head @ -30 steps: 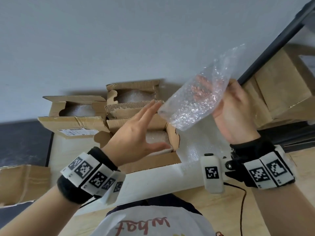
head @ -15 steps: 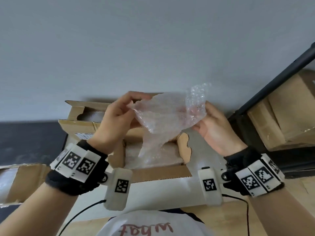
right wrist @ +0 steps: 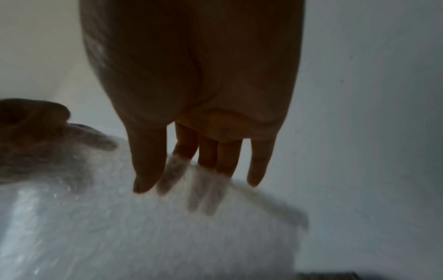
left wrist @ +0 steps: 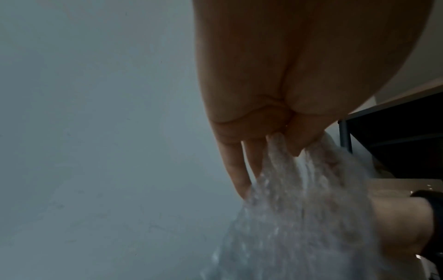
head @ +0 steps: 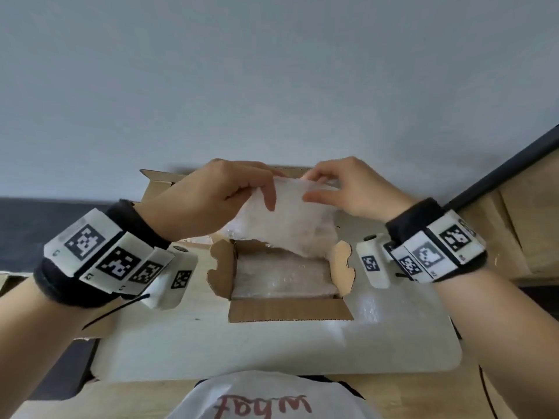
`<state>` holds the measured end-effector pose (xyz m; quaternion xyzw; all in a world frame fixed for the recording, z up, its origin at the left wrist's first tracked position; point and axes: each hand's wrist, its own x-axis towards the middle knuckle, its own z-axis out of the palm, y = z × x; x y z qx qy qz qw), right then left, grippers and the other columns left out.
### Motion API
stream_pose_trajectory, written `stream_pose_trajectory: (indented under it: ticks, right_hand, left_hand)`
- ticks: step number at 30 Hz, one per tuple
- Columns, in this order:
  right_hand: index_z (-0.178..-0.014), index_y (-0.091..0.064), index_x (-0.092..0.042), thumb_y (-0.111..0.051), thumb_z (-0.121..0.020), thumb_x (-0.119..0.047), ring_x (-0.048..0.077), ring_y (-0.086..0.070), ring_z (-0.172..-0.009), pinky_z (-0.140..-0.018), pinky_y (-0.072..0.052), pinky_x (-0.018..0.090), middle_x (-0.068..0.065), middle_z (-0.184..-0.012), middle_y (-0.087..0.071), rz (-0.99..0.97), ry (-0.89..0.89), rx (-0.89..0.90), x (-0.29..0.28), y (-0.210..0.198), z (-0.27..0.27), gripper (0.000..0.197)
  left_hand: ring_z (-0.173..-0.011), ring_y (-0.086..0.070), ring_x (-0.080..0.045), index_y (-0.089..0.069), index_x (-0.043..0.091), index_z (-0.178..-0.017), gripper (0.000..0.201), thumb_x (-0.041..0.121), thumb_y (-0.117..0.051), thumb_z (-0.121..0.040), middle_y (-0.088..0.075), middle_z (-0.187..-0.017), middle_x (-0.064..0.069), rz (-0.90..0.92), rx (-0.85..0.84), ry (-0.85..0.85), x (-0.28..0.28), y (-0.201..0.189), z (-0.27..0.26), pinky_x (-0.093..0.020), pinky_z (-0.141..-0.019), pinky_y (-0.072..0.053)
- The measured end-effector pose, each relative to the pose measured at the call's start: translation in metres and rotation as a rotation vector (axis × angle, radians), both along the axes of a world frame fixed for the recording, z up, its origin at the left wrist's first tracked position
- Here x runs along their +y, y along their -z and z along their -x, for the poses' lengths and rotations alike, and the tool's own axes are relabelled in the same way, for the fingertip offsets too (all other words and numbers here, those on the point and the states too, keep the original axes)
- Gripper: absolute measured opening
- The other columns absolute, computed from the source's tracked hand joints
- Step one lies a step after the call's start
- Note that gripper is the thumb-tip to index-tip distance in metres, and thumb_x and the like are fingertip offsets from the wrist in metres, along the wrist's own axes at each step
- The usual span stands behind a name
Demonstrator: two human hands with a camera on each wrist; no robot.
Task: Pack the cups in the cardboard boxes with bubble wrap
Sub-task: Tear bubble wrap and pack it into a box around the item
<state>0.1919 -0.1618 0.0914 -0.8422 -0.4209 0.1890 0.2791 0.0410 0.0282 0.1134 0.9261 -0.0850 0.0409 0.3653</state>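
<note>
A sheet of clear bubble wrap (head: 287, 219) hangs spread between both hands above an open cardboard box (head: 289, 309). My left hand (head: 266, 189) pinches its upper left edge between thumb and fingers. My right hand (head: 308, 186) pinches the upper right edge the same way. Inside the box lies more bubble wrap (head: 281, 276); any cup under it is hidden. In the left wrist view the bubble wrap (left wrist: 299, 217) drapes over my fingers (left wrist: 237, 170). The right wrist view shows my fingers (right wrist: 148, 170) on the blurred sheet (right wrist: 143, 236).
The box stands on a white board (head: 272, 349) over a wooden table. Another open cardboard box (head: 157, 182) sits behind my left hand. Loose bubble wrap (head: 369, 306) lies right of the box. Stacked cardboard boxes (head: 520, 231) and a black frame (head: 499, 167) are at the right.
The left hand reached in and took the sheet's left edge. Both hands then came closer together and lowered the spread sheet over the open box. The view has tilted down.
</note>
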Motion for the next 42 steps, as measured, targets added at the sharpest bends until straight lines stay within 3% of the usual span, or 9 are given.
stream_pose_trajectory:
  ticks: [4,6,11,15,21,26,30,36,42]
  right_hand:
    - [-0.074,-0.058,-0.014,-0.064,-0.088,-0.037,-0.002,-0.042,-0.050,-0.052,-0.031,0.012,-0.007,-0.062,-0.050,-0.097,0.182,0.043,0.012,0.011,-0.004,0.027]
    - [-0.076,-0.057,-0.008,-0.059,-0.091,-0.037,0.002,-0.046,-0.057,-0.055,-0.034,0.017,-0.003,-0.067,-0.052,-0.129,0.261,0.079,0.015,0.021,-0.002,0.033]
    - [-0.089,-0.065,-0.005,-0.052,-0.095,-0.028,0.021,-0.061,-0.083,-0.073,-0.046,0.035,0.005,-0.084,-0.063,-0.342,0.453,0.500,0.020,0.032,0.019,0.026]
    - [-0.107,-0.065,-0.007,-0.056,-0.090,-0.037,0.025,-0.065,-0.089,-0.079,-0.051,0.045,0.011,-0.095,-0.068,-0.510,0.330,0.970,0.009,0.028,0.032,0.036]
    - [-0.100,-0.060,-0.013,-0.063,-0.089,-0.019,0.007,-0.065,-0.076,-0.063,-0.050,0.018,-0.006,-0.087,-0.069,-0.413,0.235,-0.029,-0.008,0.028,0.057,0.014]
    - [-0.086,-0.064,-0.007,-0.053,-0.083,-0.005,0.019,-0.069,-0.077,-0.055,-0.050,0.022,0.009,-0.109,-0.070,-0.139,-0.371,-0.715,-0.017,0.053,0.080,0.012]
    - [-0.093,-0.063,-0.004,-0.068,-0.076,0.001,0.028,-0.070,-0.089,-0.061,-0.056,0.028,0.020,-0.117,-0.064,0.170,-0.518,-0.556,-0.002,0.079,0.084,0.018]
    - [-0.115,-0.049,-0.010,-0.053,-0.093,-0.010,0.025,-0.063,-0.080,-0.060,-0.047,0.029,0.010,-0.110,-0.060,0.397,-0.480,-0.243,0.034,0.106,0.089,0.022]
    - [-0.137,-0.040,-0.023,-0.051,-0.089,-0.010,0.021,-0.053,-0.112,-0.094,-0.047,0.036,0.006,-0.130,-0.054,0.762,-0.546,0.190,0.056,0.107,0.071,0.051]
  left_hand:
    - [-0.092,-0.058,0.013,-0.052,0.028,-0.127,0.036,0.009,-0.040,-0.099,-0.065,-0.105,0.020,0.030,-0.075,-0.081,-0.006,0.008,0.008,-0.006,-0.077,-0.042]
    - [-0.096,-0.054,0.020,-0.052,0.018,-0.120,0.023,0.019,-0.043,-0.099,-0.059,-0.108,0.028,0.097,-0.073,-0.178,-0.012,0.020,0.011,-0.001,-0.076,-0.040]
    - [-0.124,-0.051,-0.009,-0.058,0.026,-0.111,0.017,0.026,-0.049,-0.097,-0.045,-0.144,0.009,0.289,0.155,-0.177,-0.024,0.045,0.017,-0.028,-0.100,-0.043]
    - [-0.136,-0.024,0.008,-0.060,0.022,-0.119,0.030,0.008,-0.048,-0.096,-0.029,-0.152,0.011,0.339,0.169,-0.124,-0.028,0.059,0.019,-0.005,-0.093,-0.031]
    - [-0.130,-0.040,0.002,-0.064,0.016,-0.109,0.034,-0.004,-0.040,-0.096,-0.051,-0.138,0.010,0.573,0.216,-0.129,-0.015,0.083,0.030,-0.025,-0.107,-0.033]
    - [-0.106,-0.055,-0.002,-0.046,0.030,-0.124,0.031,0.013,-0.045,-0.097,-0.059,-0.121,0.016,0.341,0.268,-0.438,0.000,0.124,0.051,-0.024,-0.086,-0.044]
    - [-0.100,-0.060,-0.013,-0.035,0.033,-0.134,0.042,0.016,-0.045,-0.097,-0.058,-0.120,0.014,0.269,0.297,-0.411,0.000,0.147,0.062,-0.029,-0.081,-0.049]
    - [-0.130,-0.042,-0.025,-0.048,0.017,-0.136,0.038,0.015,-0.043,-0.098,-0.045,-0.143,-0.003,-0.098,0.200,-0.296,-0.006,0.168,0.065,-0.041,-0.114,-0.026]
    - [-0.136,-0.038,-0.021,-0.060,0.024,-0.121,0.031,0.028,-0.038,-0.100,-0.030,-0.153,-0.006,-0.348,0.239,-0.231,-0.002,0.183,0.070,-0.044,-0.118,-0.006]
